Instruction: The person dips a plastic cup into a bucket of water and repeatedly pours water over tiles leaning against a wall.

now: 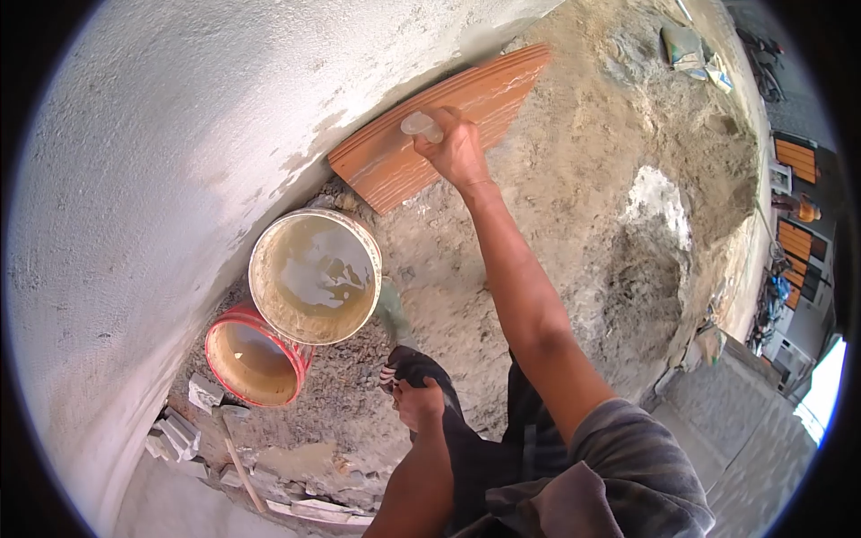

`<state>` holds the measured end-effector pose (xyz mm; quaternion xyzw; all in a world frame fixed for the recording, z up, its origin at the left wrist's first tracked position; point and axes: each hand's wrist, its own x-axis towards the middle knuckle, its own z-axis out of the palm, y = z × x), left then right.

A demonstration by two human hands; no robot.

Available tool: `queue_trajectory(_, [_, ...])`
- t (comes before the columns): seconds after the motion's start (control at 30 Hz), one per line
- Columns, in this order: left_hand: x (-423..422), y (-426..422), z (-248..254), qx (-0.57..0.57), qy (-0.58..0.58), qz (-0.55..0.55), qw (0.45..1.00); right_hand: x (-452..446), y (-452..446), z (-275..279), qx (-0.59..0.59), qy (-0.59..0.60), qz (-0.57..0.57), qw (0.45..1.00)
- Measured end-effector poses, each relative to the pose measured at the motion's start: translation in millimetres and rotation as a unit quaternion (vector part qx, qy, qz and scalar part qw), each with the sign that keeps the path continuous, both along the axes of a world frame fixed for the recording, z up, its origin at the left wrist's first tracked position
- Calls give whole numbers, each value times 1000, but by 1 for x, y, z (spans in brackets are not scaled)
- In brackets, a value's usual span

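Note:
My right hand (459,151) is closed around a small translucent plastic cup (421,126), its exact shape partly hidden by the fingers. It is held over a stack of ribbed terracotta tiles (386,184) that lies along the foot of the wall. Pale wet streaks run across the top tile. Down by my knee, my left hand (419,403) has its fingers curled on the dark trouser leg (453,430). Between the two hands and to the left stands a white bucket (260,291) with cloudy water in it.
A red-rimmed bucket (215,368) with murky liquid stands beside the white one. The rough plastered wall (179,134) borders the left side. Broken tile pieces (179,435) and a wooden stick (238,462) lie at lower left. Uneven sandy ground (574,161) extends right, with a sack (684,49) farther off.

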<state>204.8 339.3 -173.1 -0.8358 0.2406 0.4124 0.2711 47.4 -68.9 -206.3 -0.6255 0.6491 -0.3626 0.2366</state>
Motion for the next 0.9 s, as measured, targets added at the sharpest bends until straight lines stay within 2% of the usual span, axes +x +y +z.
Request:
queue_trajectory(0.1, [-2, 8, -8, -27, -23, -16, 999, -21, -10, 0, 33, 6, -11, 999])
queue_trajectory(0.2, [-3, 11, -11, -29, -24, -18, 999, -42, -20, -3, 12, 24, -19, 999])
queue_trajectory(0.5, [-7, -9, -2, -5, -12, -16, 1000, -103, -49, -3, 29, 93, -34, 995])
queue_trajectory(0.7, [-9, -11, -4, -10, -18, -20, 1000, -144, -78, 18, 129, 126, -73, 981])
queue_trajectory(0.8, [-13, -26, 6, 5, -14, -22, 1000, -168, -96, 21, 160, 167, -98, 968])
queue_trajectory(0.9, [-10, -11, -10, -21, -46, -55, 997, -198, -115, 11, 155, 170, -103, 968])
